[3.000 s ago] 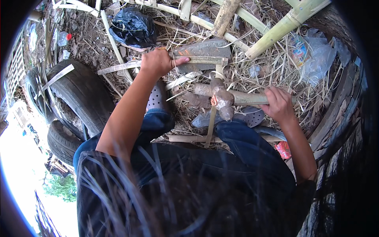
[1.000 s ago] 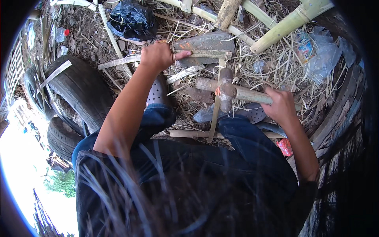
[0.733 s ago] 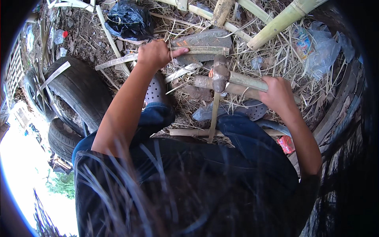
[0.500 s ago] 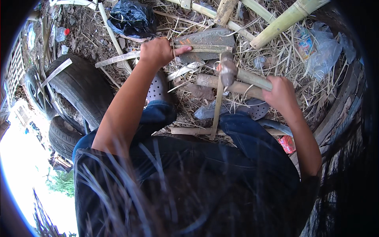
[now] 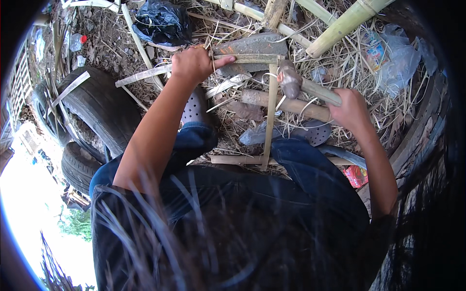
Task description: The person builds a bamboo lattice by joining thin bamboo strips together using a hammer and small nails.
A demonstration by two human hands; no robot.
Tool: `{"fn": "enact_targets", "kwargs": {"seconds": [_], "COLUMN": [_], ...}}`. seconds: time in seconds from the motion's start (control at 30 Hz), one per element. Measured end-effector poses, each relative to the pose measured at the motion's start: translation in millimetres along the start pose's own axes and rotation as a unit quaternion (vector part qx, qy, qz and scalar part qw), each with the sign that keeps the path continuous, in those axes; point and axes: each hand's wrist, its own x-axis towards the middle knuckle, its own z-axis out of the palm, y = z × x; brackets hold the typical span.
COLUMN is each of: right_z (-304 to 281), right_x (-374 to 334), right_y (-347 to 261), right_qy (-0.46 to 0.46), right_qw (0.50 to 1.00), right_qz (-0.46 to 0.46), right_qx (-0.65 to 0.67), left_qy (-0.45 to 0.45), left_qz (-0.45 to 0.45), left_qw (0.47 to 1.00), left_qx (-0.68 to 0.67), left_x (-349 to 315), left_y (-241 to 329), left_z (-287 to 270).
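Note:
My left hand [image 5: 192,65] is closed round a flat bamboo strip [image 5: 255,58], its thumb stretched along the top. This strip lies across a grey slab [image 5: 267,44] with orange marks and sticks out leftward past my hand. At its right end a second bamboo strip [image 5: 270,116] meets it at a corner and runs down toward me. My right hand [image 5: 350,109] grips the handle of a hammer [image 5: 318,92]. The hammer's head [image 5: 290,80] is just right of that corner, apart from the strips. Below the handle lies a thick round stick [image 5: 286,105].
Worn tyres [image 5: 99,111] stand at the left. A black plastic bag [image 5: 162,23] sits at the far side, and a clear plastic bag [image 5: 398,65] at the right. Bamboo poles [image 5: 344,29] lie at the far right. Shavings [image 5: 335,63] litter the ground around my shoes [image 5: 315,133].
The hammer and my right hand have moved a little to the right, away from the strips' corner. My left hand stays nearly in place on its strip.

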Motion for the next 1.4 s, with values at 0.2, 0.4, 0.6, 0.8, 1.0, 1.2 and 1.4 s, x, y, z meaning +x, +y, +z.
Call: {"fn": "enact_targets", "kwargs": {"seconds": [0.2, 0.4, 0.6, 0.8, 1.0, 1.2, 1.4], "right_z": [5.0, -7.2, 14.7, 14.6, 7.0, 10.5, 11.3], "right_x": [-24.3, -20.1, -5.0, -16.4, -17.2, -3.5, 0.3], "right_y": [17.7, -1.7, 1.7, -5.9, -6.5, 1.0, -5.2], "right_qy": [0.013, 0.043, -0.002, -0.022, -0.014, -0.008, -0.002], "right_qw": [0.999, 0.997, 1.0, 0.995, 0.995, 1.0, 1.0], "right_qz": [0.045, -0.012, -0.015, -0.084, -0.102, 0.0, -0.029], "right_qx": [0.017, 0.069, 0.012, 0.052, 0.02, 0.015, 0.009], "left_qy": [0.032, -0.007, -0.016, -0.021, -0.016, 0.028, 0.032], "left_qz": [0.026, 0.003, -0.009, 0.003, 0.001, 0.013, 0.019], "left_qw": [0.999, 1.0, 1.0, 1.0, 1.0, 0.999, 0.999], "left_qx": [-0.03, -0.027, -0.011, -0.017, -0.024, -0.008, -0.021], "left_x": [1.1, -5.8, -6.7, -2.6, -0.2, 2.2, -1.7], "left_y": [3.9, 7.0, 9.6, 10.3, 3.3, 3.3, 2.5], "left_z": [13.6, -2.3, -3.7, -5.1, -2.0, 7.6, 10.4]}}
